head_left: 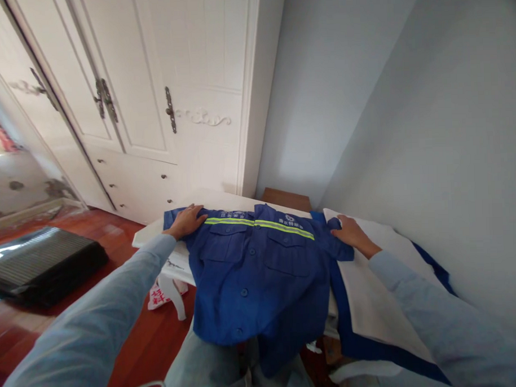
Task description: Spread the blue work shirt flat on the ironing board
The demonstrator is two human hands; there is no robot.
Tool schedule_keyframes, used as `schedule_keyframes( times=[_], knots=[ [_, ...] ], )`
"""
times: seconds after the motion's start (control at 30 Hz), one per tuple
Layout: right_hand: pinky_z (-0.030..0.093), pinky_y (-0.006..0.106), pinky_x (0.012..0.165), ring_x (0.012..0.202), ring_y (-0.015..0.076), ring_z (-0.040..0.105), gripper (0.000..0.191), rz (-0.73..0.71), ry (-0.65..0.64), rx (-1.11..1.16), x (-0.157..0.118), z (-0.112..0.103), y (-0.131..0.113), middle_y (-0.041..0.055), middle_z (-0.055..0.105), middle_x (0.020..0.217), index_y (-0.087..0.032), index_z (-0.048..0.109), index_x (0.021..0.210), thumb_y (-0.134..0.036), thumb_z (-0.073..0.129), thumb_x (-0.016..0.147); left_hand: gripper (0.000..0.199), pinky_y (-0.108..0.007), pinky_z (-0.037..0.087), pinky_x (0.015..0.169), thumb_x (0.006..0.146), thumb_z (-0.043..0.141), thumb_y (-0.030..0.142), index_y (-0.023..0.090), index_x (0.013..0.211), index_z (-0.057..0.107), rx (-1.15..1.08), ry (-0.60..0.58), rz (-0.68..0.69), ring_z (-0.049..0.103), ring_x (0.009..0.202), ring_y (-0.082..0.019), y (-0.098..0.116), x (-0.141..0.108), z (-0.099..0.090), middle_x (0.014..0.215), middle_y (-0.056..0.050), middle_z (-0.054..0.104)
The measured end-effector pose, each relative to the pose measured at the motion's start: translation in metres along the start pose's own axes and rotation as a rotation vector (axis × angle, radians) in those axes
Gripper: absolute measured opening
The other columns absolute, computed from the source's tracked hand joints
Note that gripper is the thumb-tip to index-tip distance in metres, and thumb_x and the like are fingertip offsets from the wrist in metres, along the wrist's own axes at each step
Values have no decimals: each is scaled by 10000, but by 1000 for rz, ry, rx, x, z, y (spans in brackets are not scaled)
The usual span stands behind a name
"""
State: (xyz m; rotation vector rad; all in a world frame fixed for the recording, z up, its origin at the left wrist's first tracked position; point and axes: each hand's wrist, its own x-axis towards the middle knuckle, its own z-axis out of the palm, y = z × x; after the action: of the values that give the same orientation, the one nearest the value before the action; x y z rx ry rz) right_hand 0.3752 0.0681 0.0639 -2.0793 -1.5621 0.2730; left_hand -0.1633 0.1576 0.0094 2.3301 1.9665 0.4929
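Note:
A dark blue short-sleeved work shirt (230,268) with a yellow-green and grey reflective stripe lies front up on a white table. Its buttoned front shows chest pockets and white lettering, and its lower part hangs over the near edge toward my lap. My left hand (188,221) grips the shirt's top edge by the left sleeve. At the other sleeve, my right hand (348,232) has its fingers closed on the blue cloth. Beside it, a white cloth with blue edging (377,268) drapes over the table's right part.
The white table (147,234) stands before a white wardrobe (202,60). A brown box (286,198) sits behind the table. To the left, a black ridged case (44,266) rests on the red wooden floor (135,310). Under the table lies a white bag with red print (158,298).

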Motion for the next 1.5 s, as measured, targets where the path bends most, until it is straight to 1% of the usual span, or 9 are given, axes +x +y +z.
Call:
schedule_keyframes(
  times=[0.1,0.2,0.43,0.7,0.87,1.07,1.17,1.27,1.5],
  knots=[
    [382,440,1126,1328,342,502,531,-292,62,-197,14,7,-36,215,567,1387,-126,588,1305,-170,667,781,573,-401,287,1185,986,293,405,130,1447,494,-5,-53,15,333,1483,-248,12,8,-2,1496,-142,523],
    [332,409,1165,1381,297,458,584,-475,-130,-260,27,29,-83,190,513,1478,-110,501,1419,-179,600,847,576,-396,337,1148,965,357,455,170,1438,519,-3,-100,22,451,1407,-258,25,12,-4,1477,-128,547],
    [456,349,994,1185,299,627,461,-471,-271,-330,36,95,-136,185,684,1255,-118,638,1252,-174,692,798,376,-432,454,993,801,647,411,246,1127,738,53,-105,-20,639,1141,-326,46,14,-25,1165,-98,741],
    [455,390,952,1201,315,599,345,-422,-33,-330,30,95,-130,216,630,1305,-139,581,1266,-260,365,1026,405,-528,346,1083,966,429,374,208,1283,619,124,442,-124,423,1377,-347,69,23,-62,1428,-166,545],
    [469,311,902,1105,269,653,419,-449,-152,-310,30,96,-108,148,698,1208,-153,556,1312,-206,596,898,642,-709,239,1092,871,573,313,61,1448,447,221,-7,-189,142,1509,-463,63,20,-32,1596,-313,260],
    [463,330,951,1130,260,641,446,-400,-101,-263,46,105,-109,162,693,1211,-143,569,1311,-89,417,895,584,-497,198,1212,976,361,346,131,1518,387,178,-48,78,128,1549,-289,52,16,-6,1635,-179,282],
    [391,346,1101,1320,240,513,618,-592,-69,-204,52,113,-119,161,564,1424,-116,486,1433,-34,425,823,633,-497,200,1217,994,304,464,154,1542,365,117,-196,212,150,1544,-285,44,18,2,1637,-153,286],
    [295,415,1198,1442,247,378,757,-824,-88,-183,56,125,-130,155,433,1552,-118,412,1511,-8,444,763,691,-579,168,1206,996,234,545,164,1568,311,111,-312,140,146,1542,-313,40,17,10,1650,-158,242],
    [283,379,1218,1450,262,399,576,-865,-436,-334,62,158,-128,219,497,1495,1,525,1412,-79,475,844,764,-704,223,1122,960,255,645,206,1584,285,157,-356,-9,185,1507,-445,34,5,16,1656,-157,226]
  ],
)
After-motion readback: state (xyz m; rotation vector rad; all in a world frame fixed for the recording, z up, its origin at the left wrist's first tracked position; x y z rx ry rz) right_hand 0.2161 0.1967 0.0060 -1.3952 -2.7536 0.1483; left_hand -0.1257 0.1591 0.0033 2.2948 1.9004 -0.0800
